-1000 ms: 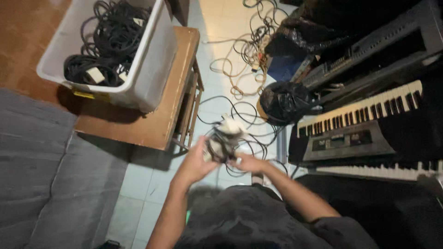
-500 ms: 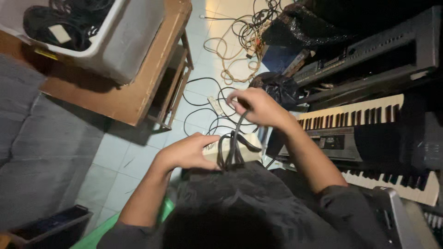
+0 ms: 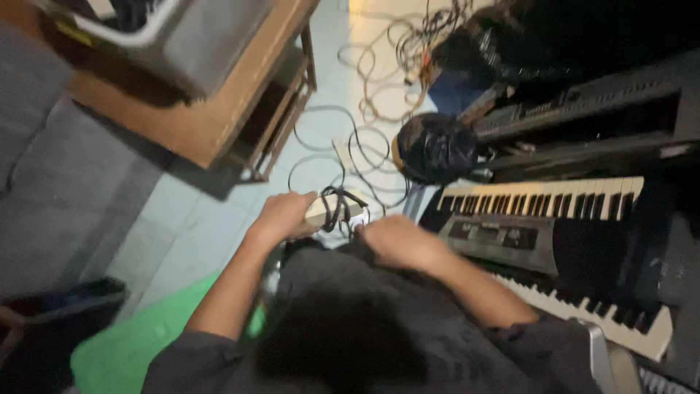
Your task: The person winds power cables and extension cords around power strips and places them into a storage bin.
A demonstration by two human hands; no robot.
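Left hand clasps one end of a pale power strip; black cord is wound round it just beyond the grip. Right hand, fingers curled, closure unclear, lies beside the loops. Strip: likely rigid, light; cord limp, liable to slip off.

The left hand grips a power strip wound with cable. Right of the grip: the right hand, then a keyboard. Beyond it, loose cables on the floor. Upper left, a wooden table.
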